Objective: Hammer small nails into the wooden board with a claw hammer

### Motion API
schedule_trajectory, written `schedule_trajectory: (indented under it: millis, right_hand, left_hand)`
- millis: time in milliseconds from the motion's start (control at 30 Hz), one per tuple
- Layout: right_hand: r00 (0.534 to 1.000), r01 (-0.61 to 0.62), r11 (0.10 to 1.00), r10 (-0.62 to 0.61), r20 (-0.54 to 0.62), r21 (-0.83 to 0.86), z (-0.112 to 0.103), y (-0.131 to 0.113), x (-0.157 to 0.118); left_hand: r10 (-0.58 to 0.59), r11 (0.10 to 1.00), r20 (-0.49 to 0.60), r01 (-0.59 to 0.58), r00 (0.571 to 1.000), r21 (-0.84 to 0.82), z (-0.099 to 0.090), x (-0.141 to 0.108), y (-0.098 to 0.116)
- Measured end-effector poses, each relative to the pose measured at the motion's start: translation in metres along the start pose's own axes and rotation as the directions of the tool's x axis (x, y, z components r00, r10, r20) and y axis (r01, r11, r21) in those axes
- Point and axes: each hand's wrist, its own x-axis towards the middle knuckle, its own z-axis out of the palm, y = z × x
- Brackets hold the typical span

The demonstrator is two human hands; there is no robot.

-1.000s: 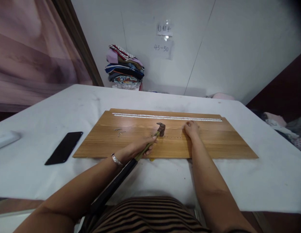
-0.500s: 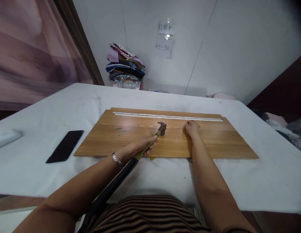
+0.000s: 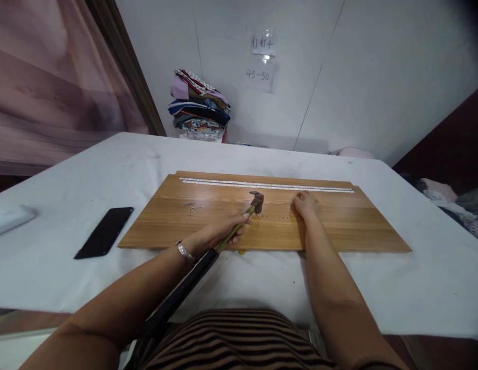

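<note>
Left arm [image 3: 119, 300] slanting forward and inward, left wrist [image 3: 196, 245] nearly straight, left hand [image 3: 225, 229] curled in a grip, right arm [image 3: 333, 288] extended forward, angled slightly inward, right hand [image 3: 307, 204] farther forward, its fingers [image 3: 300, 197] bent

The head view looks out from the person's own head, facing forward and down; the striped top [image 3: 239, 340] lies nearest, along the bottom edge; the wooden board [image 3: 346, 223] sits near, at mid-view; the wall [image 3: 365, 97] rises farther off, across the white table [image 3: 423, 288]; a curtain [image 3: 50, 87] borders the left.
</note>
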Motion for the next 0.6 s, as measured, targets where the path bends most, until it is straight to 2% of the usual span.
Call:
schedule_trajectory:
  millis: [100,233,600]
  right_hand:
    - [1.000,0.001,1.000,-0.001,-0.002,0.001,0.0002,0.0002,-0.0002]
    - [1.000,0.004,1.000,-0.004,-0.007,0.000,0.0000,0.0000,-0.0004]
    - [1.000,0.009,1.000,-0.009,-0.001,-0.002,0.0001,0.0002,-0.0006]
  left_hand:
    - [0.003,1.000,-0.046,-0.003,0.999,-0.010,0.0011,-0.0006,0.0017]
    - [-0.022,1.000,-0.055,0.022,0.998,0.002,-0.0003,0.0038,-0.0032]
    - [0.019,1.000,0.003,-0.019,1.000,-0.003,-0.0022,0.0022,-0.0038]
